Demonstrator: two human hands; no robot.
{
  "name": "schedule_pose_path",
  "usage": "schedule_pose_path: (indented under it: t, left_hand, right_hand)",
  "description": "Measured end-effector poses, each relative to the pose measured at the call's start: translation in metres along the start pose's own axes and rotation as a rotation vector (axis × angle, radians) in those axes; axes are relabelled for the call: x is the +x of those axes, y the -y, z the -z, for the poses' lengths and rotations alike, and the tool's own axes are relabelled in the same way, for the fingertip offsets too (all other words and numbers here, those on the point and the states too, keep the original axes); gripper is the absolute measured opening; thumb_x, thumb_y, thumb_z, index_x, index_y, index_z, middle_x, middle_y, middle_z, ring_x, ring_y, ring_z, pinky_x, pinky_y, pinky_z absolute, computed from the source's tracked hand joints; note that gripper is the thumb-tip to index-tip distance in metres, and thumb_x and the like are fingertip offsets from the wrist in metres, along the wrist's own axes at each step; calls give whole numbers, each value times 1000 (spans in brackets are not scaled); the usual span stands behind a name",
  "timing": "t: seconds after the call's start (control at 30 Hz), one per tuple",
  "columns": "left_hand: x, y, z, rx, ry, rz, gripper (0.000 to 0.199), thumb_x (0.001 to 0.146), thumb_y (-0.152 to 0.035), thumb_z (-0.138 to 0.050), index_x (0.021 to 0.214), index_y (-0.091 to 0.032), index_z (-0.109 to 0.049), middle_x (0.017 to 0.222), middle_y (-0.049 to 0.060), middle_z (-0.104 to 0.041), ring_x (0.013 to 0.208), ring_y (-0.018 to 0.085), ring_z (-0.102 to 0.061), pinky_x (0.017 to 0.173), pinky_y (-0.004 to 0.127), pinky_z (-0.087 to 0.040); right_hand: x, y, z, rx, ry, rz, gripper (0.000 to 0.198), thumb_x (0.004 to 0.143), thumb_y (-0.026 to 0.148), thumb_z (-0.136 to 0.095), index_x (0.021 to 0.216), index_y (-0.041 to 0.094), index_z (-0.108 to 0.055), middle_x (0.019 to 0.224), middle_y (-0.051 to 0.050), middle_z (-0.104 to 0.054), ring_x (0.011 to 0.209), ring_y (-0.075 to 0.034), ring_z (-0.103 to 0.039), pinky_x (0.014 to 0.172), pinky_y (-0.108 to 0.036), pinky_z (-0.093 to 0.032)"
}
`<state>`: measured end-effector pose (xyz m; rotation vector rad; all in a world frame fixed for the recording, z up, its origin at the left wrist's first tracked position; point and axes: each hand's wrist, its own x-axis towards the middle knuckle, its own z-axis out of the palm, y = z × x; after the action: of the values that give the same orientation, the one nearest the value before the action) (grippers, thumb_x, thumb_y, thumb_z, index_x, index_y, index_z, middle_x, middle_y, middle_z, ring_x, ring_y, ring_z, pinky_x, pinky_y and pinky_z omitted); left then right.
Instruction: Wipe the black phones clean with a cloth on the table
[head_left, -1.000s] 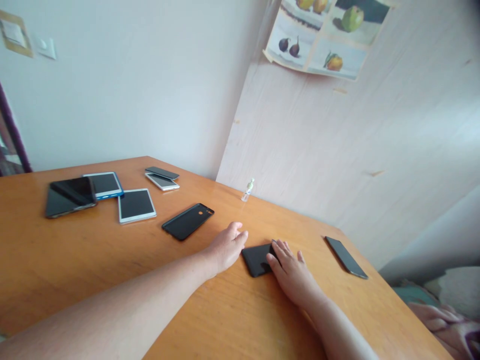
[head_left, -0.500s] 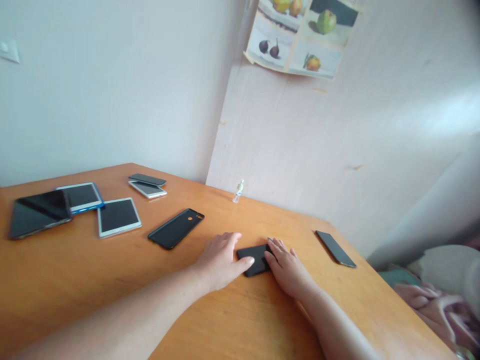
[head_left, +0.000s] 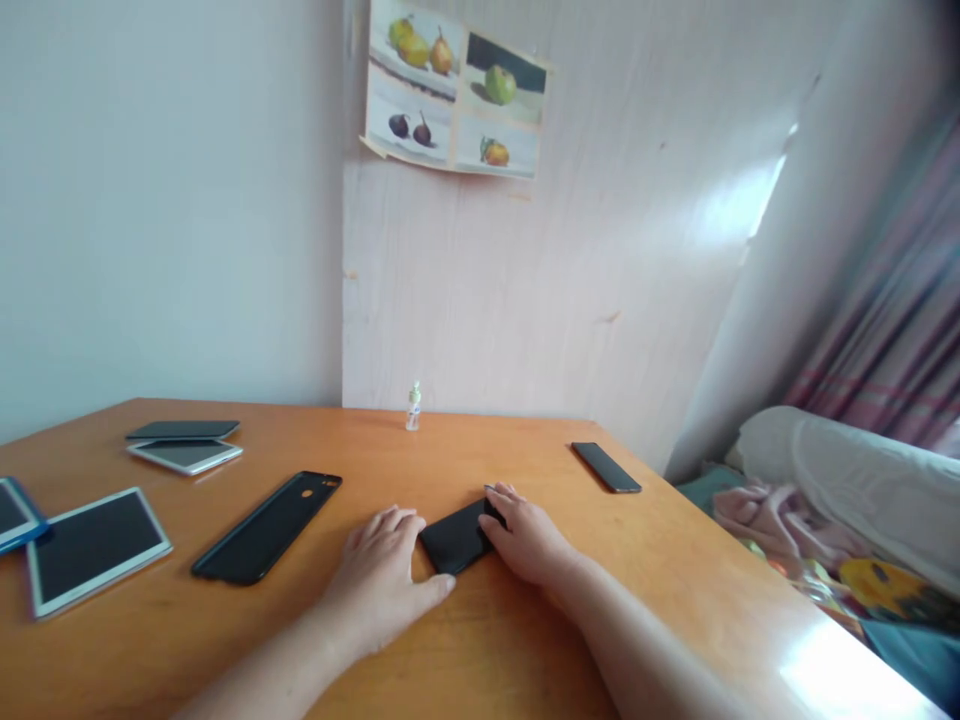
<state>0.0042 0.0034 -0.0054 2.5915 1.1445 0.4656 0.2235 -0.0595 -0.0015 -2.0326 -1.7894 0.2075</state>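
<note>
I'm watching from a distance through the head camera, and here's the black phone [head_left: 452, 538], lying flat on the wooden table [head_left: 487, 665], right between both hands! The right hand [head_left: 521, 530] lies over its right end, fingers stretched close together, thumb against the near part; whether it's gripping or simply resting, I can't tell from here. Over to the left hand [head_left: 382, 580]: spread, thumb well away from the fingers, curving around the phone's left end, its fingertips right by the edge, though I can't make out contact. Just beyond that hand, I see the empty black case [head_left: 266, 530], lying aslant with its camera hole at the far end. Farther left, a white tablet [head_left: 97, 552] meets a blue-edged tablet [head_left: 16, 520]. A small bottle [head_left: 413, 408] stands upright near the back edge, and another dark phone [head_left: 606, 468] lies off right.
</note>
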Motion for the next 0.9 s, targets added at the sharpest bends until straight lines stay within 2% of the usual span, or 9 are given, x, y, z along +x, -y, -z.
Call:
schedule_pose_path:
  t: [0.1, 0.23, 0.3, 0.47, 0.6, 0.73, 0.83, 0.9]
  left_hand:
    - [1, -1, 1, -23, -21, -3, 58, 72, -52, -63, 119, -18, -57, 132, 14, -55, 129, 34, -43, 107, 44, -30]
    - [1, -7, 7, -48, -3, 22, 42, 67, -43, -65, 102, -20, -57, 111, 10, -62, 112, 30, -54, 94, 39, -39]
    - [1, -9, 8, -69, -9, 48, 42, 65, -39, -67, 100, -21, -55, 107, 9, -62, 108, 30, -55, 92, 37, -40]
    - [-3, -13, 4, -202, -94, 51, 47, 63, -28, -69, 105, -22, -47, 107, 7, -62, 106, 27, -58, 90, 35, -42]
    - [-8, -16, 0, -381, -88, -22, 47, 69, -19, -63, 111, -24, -41, 93, 2, -63, 91, 21, -63, 80, 30, -46]
    - [-10, -14, -4, -484, -62, -52, 50, 75, -14, -56, 120, -24, -37, 82, -3, -60, 76, 16, -62, 72, 27, -48]
    - [-9, -11, -6, -489, -104, -34, 56, 78, -16, -54, 130, -23, -35, 85, -2, -60, 75, 15, -63, 74, 27, -49]
    - [-8, -11, -5, -498, -104, -45, 49, 81, -18, -52, 128, -23, -40, 87, -1, -61, 76, 16, -63, 75, 28, -50]
  right_hand:
    - [1, -1, -1, 52, -38, 2, 54, 91, 35, -46, 139, 10, -51, 146, -14, -45, 139, -25, -36, 115, -38, -28]
    - [4, -4, -4, 145, -92, 10, 50, 89, 32, -48, 134, 12, -56, 143, -13, -49, 136, -24, -41, 114, -37, -32]
    - [6, -5, -4, 198, -129, 14, 48, 89, 31, -47, 132, 13, -59, 141, -11, -53, 134, -22, -44, 114, -35, -32]
    - [13, -16, -3, 383, -282, -64, 44, 88, 30, -42, 123, 17, -65, 125, -7, -66, 120, -21, -58, 107, -36, -40]
    - [17, -27, -6, 537, -371, -148, 43, 87, 33, -42, 116, 14, -67, 111, -8, -72, 104, -21, -65, 95, -35, -49]
    - [21, -32, -9, 629, -417, -166, 41, 86, 33, -41, 112, 15, -67, 103, -7, -73, 95, -21, -67, 87, -34, -52]
    - [24, -33, -9, 643, -448, -157, 39, 85, 33, -43, 109, 16, -68, 102, -6, -74, 94, -21, -67, 86, -33, -51]
    - [24, -32, -8, 630, -468, -151, 37, 84, 33, -45, 108, 17, -69, 101, -5, -74, 94, -21, -67, 87, -33, -51]
